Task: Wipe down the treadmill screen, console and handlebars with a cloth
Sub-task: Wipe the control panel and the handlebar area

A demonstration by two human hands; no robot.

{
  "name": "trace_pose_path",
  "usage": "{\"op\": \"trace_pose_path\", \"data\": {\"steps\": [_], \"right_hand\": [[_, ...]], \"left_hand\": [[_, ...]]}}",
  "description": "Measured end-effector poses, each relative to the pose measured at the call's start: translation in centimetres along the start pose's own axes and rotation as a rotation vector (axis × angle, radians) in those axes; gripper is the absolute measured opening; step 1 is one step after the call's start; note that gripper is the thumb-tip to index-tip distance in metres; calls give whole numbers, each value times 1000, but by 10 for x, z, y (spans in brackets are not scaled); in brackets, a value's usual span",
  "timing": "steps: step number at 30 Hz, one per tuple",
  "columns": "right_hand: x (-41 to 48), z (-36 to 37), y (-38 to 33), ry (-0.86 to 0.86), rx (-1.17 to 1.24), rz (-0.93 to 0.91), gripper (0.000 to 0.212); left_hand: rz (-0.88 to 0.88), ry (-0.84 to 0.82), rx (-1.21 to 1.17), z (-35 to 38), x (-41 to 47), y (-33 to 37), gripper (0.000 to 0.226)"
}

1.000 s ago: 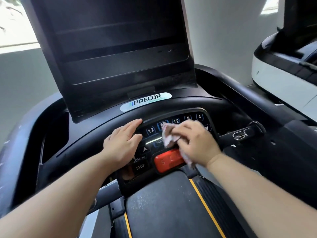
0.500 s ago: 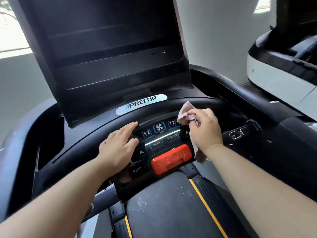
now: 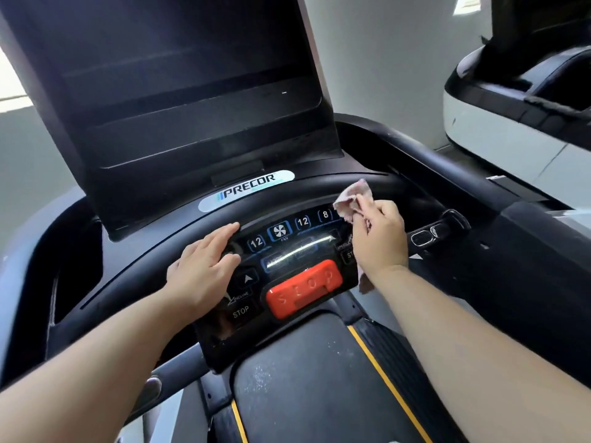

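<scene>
A pinkish cloth (image 3: 351, 198) is pinched in my right hand (image 3: 379, 236) at the upper right corner of the button console (image 3: 287, 247); a tail of the cloth hangs below my wrist. My left hand (image 3: 204, 266) rests flat, fingers straight, on the console's left side beside the incline buttons. A red STOP bar (image 3: 303, 287) lies between my hands. The big dark screen (image 3: 179, 84) rises behind the console. A black curved handlebar (image 3: 153, 260) arcs over the console, and a short right grip with metal sensors (image 3: 431, 233) sticks out past my right hand.
The treadmill belt (image 3: 307, 388) with a yellow stripe runs below the console. A second white and black machine (image 3: 511, 123) stands at the right. A pale wall (image 3: 383, 59) is behind the treadmill.
My right hand moved the cloth from over the STOP bar up and right to the console's top right corner. My left hand stayed in place.
</scene>
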State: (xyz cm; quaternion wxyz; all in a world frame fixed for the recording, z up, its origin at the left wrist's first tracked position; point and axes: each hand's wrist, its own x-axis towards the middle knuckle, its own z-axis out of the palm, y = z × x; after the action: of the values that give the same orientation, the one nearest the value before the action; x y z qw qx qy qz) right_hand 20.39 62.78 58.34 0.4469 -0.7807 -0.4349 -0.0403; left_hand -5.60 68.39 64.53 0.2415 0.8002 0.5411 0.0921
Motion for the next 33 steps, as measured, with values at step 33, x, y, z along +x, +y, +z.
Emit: {"op": "trace_pose_path", "data": {"steps": [33], "right_hand": [[-155,-5,-98,-266,716,1100,32]], "left_hand": [[-117,144,-433,3,-23,-12,50]]}}
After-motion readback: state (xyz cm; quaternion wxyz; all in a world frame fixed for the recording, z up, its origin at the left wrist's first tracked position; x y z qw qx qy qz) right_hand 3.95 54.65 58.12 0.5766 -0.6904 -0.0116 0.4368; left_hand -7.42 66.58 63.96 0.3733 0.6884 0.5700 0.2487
